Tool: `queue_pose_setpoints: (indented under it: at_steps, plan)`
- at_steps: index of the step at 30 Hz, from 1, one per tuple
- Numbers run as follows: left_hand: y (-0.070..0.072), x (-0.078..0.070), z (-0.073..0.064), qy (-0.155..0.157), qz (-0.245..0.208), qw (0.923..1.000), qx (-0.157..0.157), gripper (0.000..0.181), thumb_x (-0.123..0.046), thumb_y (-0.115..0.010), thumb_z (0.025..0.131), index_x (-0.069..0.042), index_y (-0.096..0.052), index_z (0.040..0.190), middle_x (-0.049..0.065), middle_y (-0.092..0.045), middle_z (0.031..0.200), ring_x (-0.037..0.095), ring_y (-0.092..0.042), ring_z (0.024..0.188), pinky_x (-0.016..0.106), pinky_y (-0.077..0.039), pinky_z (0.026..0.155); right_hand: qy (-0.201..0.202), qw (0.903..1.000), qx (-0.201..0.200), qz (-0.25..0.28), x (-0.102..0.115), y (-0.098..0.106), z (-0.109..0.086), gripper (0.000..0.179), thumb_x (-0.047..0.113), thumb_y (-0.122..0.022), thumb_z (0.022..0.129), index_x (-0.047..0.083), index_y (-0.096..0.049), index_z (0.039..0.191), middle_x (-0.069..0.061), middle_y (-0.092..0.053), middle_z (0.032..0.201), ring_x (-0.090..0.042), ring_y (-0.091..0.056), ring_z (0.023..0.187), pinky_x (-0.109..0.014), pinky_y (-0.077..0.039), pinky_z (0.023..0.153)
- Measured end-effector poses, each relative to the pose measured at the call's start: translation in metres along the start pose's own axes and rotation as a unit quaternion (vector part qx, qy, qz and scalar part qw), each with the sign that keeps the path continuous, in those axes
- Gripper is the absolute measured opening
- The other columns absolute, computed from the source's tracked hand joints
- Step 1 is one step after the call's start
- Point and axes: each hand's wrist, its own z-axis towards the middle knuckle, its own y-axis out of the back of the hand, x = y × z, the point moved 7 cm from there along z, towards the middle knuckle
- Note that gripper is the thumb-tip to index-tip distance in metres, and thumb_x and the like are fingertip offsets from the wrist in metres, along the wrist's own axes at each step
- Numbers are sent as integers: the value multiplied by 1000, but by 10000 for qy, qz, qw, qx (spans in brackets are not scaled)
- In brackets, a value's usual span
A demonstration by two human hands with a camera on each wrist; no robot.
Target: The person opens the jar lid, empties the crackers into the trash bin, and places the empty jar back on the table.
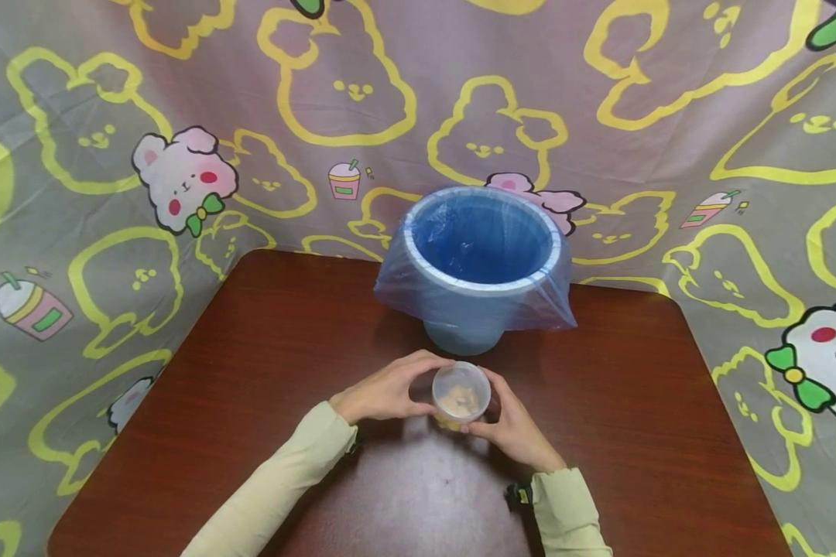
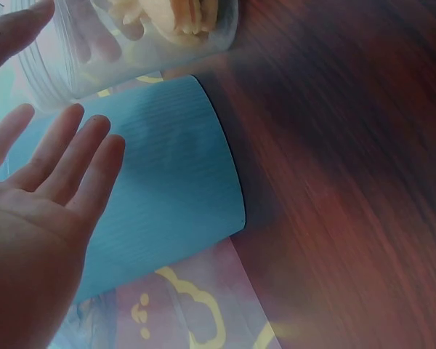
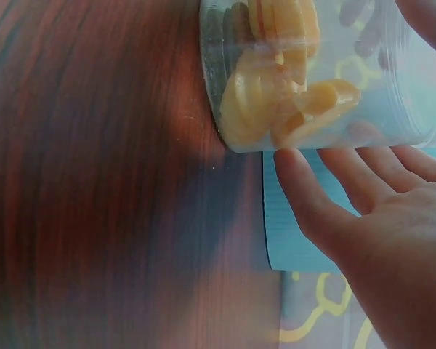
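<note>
A clear round jar (image 1: 462, 391) with a translucent lid stands upright between my two hands, low over the table. Pale yellow pieces (image 3: 258, 94), some in a stack, lie at its bottom. From the left, my left hand (image 1: 388, 388) holds the jar near its lid between thumb and forefinger; its other fingers (image 2: 76, 163) stretch out beside it in the left wrist view. My right hand (image 1: 515, 424) holds the opposite side, with its thumb at the front and its fingers round the back. One fingertip meets the lower wall in the right wrist view.
Just beyond the hands stands a blue bin (image 1: 463, 336) on the brown wooden table (image 1: 251, 348). A blue plastic liner (image 1: 529, 305) hangs over its rim. Patterned cloth (image 1: 390, 70) surrounds the table at the back and both sides.
</note>
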Motion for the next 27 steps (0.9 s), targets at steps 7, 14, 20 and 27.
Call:
queue_pose_setpoints:
  at_steps: [7,14,20,27]
  plan:
    - [1,1,0,68,-49,10000,6,71,-23,-82,77,-14,-49,140,3,-56,132,11,-51,124,33,-44,104,200,9998,5,-8,0,0,0,89,9,-85,72,8,-33,145,-16,-43,144,-36,-47,127,-46,-45,100]
    - [1,1,1,20,-17,10000,-17,72,-23,-83,76,-13,-50,139,3,-56,131,11,-51,123,32,-44,104,47,9999,9,-91,-1,0,1,90,11,-85,71,11,-34,145,-10,-43,144,-30,-47,128,-42,-44,102]
    - [0,3,2,55,10,10000,17,73,-25,-83,76,-13,-50,139,2,-56,132,10,-51,124,32,-44,105,35,9999,-1,-106,1,0,1,90,12,-86,71,11,-34,145,-9,-44,144,-29,-47,128,-42,-43,103]
    - [-1,3,3,76,30,9999,61,75,-26,-84,75,-12,-49,140,0,-54,135,10,-49,126,32,-42,106,43,9999,21,-89,2,0,1,90,13,-86,71,12,-34,145,-10,-44,144,-31,-47,128,-47,-42,102]
